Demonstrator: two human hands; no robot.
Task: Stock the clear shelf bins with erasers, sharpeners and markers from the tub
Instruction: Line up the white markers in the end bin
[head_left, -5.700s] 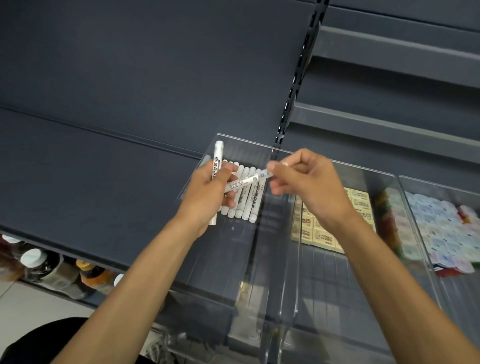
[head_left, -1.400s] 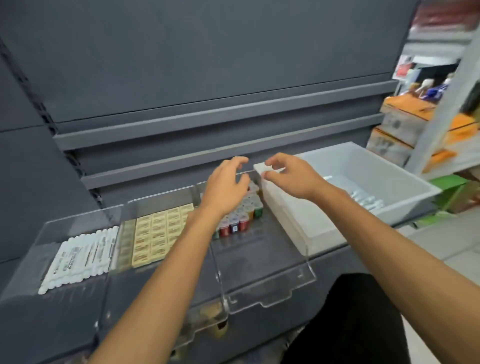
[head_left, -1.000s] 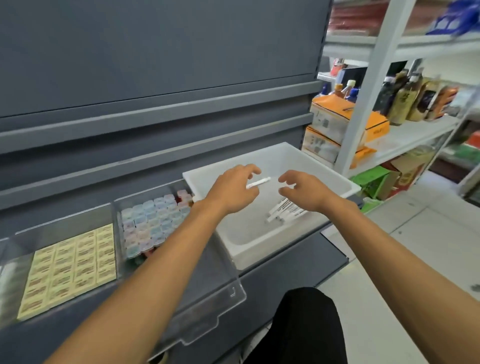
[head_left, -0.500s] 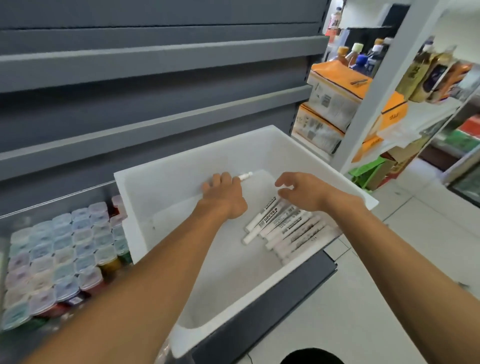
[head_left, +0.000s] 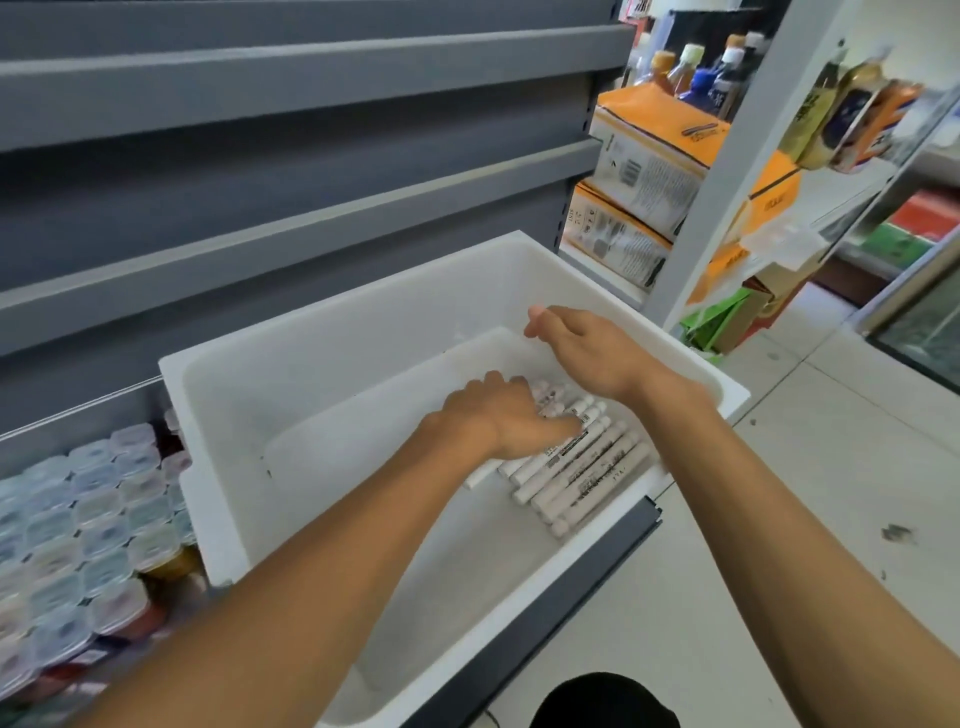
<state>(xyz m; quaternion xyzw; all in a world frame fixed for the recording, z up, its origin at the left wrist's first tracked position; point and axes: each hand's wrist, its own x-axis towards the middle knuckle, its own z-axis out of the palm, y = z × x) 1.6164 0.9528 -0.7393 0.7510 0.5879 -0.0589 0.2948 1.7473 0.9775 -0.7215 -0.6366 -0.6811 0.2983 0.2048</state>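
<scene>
At far left a clear bin (head_left: 78, 413) holds packed rows of clear-topped sharpeners (head_left: 78, 545), and just beside it stands the white tub (head_left: 322, 332). In it the left hand (head_left: 498, 421) lies on the markers (head_left: 587, 467), fingers bent over their upper ends; whether it grips one cannot be told. The markers are slim white barrels with black print, lying side by side in a slanted row near the tub's right wall. The right hand (head_left: 587, 353) hovers above them, loosely bent and holding nothing. Half a second ago the left hand was beside the row with one marker poking from its fist, and the right hand sat lower at the row's top.
</scene>
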